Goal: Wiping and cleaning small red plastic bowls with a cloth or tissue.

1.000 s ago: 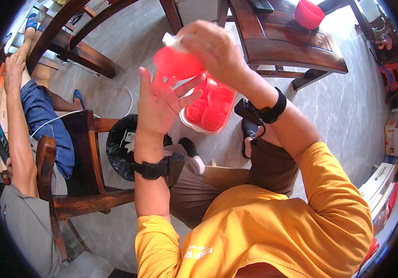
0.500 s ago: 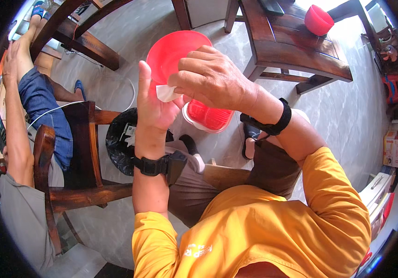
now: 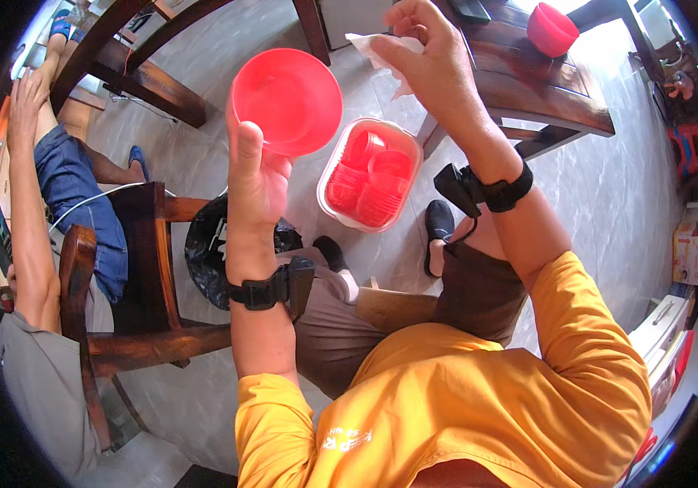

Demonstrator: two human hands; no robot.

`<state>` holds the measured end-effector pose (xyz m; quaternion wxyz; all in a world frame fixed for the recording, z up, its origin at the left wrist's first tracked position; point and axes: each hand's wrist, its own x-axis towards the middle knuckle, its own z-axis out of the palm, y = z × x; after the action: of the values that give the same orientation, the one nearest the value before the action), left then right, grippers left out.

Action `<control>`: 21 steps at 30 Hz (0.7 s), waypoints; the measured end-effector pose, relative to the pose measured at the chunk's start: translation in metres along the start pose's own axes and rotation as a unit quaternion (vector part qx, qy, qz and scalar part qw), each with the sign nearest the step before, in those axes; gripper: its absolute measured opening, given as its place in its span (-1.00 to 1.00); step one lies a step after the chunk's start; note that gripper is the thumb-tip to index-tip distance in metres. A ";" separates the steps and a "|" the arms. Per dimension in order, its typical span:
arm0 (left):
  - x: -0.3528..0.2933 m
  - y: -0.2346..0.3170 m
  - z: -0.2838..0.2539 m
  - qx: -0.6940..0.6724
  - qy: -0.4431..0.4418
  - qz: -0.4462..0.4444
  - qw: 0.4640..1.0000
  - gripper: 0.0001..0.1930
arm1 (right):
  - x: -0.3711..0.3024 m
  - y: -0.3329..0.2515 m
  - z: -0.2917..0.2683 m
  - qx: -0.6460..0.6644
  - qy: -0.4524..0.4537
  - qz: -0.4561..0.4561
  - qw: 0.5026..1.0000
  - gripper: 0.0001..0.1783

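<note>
My left hand [image 3: 258, 183] is closed on a red bowl [image 3: 288, 98], thumb at its near rim and most fingers hidden beneath. The bowl is tipped so its smooth inside faces up, and nothing lies in it. Up and to the right, apart from the bowl, my right hand [image 3: 440, 69] pinches a crumpled white tissue [image 3: 375, 54]. Below and between both hands, a white tub [image 3: 415, 154] stands on the floor, with several red bowls [image 3: 369, 183] stacked inside.
Another red bowl [image 3: 552, 31] sits on a dark wooden bench [image 3: 544, 102] at the far right. A black bag-lined bin [image 3: 205, 252] stands left of my legs. A person in grey [image 3: 44, 382] sits at left by a wooden chair [image 3: 150, 350].
My right hand has moved up and right, away from the bowl, carrying the tissue. The bowl has shifted slightly left with my left hand. More of the tub of bowls now shows.
</note>
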<state>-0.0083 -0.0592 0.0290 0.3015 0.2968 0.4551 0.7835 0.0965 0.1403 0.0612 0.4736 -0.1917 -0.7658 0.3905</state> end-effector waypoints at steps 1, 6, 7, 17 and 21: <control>0.001 -0.002 -0.001 0.000 -0.003 -0.002 1.000 -0.18 | -0.001 0.002 -0.001 -0.002 0.003 0.001 1.000 -0.88; 0.003 -0.007 0.005 0.016 -0.019 0.010 1.000 -0.10 | -0.014 -0.003 0.013 0.216 -0.196 0.109 0.950 -0.77; 0.004 -0.009 0.005 0.016 -0.022 0.007 1.000 -0.10 | -0.019 -0.004 0.018 0.277 -0.221 0.135 0.925 -0.77; -0.003 -0.015 0.025 0.104 -0.025 0.033 0.994 -0.08 | -0.035 0.005 0.043 0.037 -0.065 -0.132 0.988 -0.87; -0.004 -0.020 0.024 0.165 -0.030 0.038 0.985 -0.09 | -0.047 -0.001 0.053 0.060 -0.080 -0.077 0.992 -0.84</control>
<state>0.0164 -0.0413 0.0200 0.2323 0.3826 0.5573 0.6994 0.0725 0.0860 0.0216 0.4498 -0.0712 -0.7891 0.4122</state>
